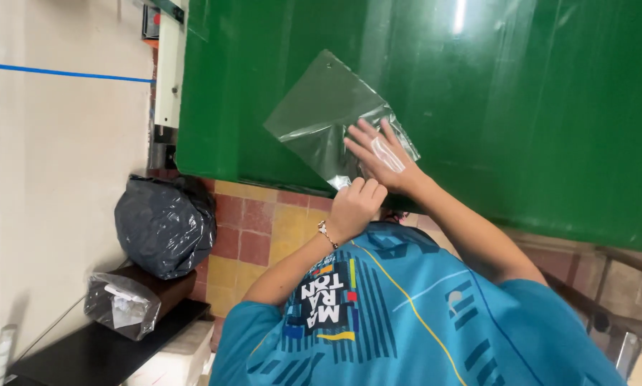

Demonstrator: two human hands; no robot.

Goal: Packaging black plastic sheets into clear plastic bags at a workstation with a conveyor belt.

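Note:
A clear plastic bag (321, 118) lies flat on a green table (521, 107), near its edge. My right hand (379, 154) rests flat on the bag's near corner, fingers spread, with a white smear on its back. My left hand (354, 202), with a thin bracelet on the wrist, is curled at the table edge and pinches the bag's rim just beside the right hand. Both arms reach out from my blue patterned shirt (407, 322).
A stuffed black rubbish bag (165, 225) sits on the red and yellow tiled floor (264, 229) by the table. A small clear bag with white contents (121, 306) lies on a dark bench (99, 350). A pale wall with a blue line (63, 72) stands at the left.

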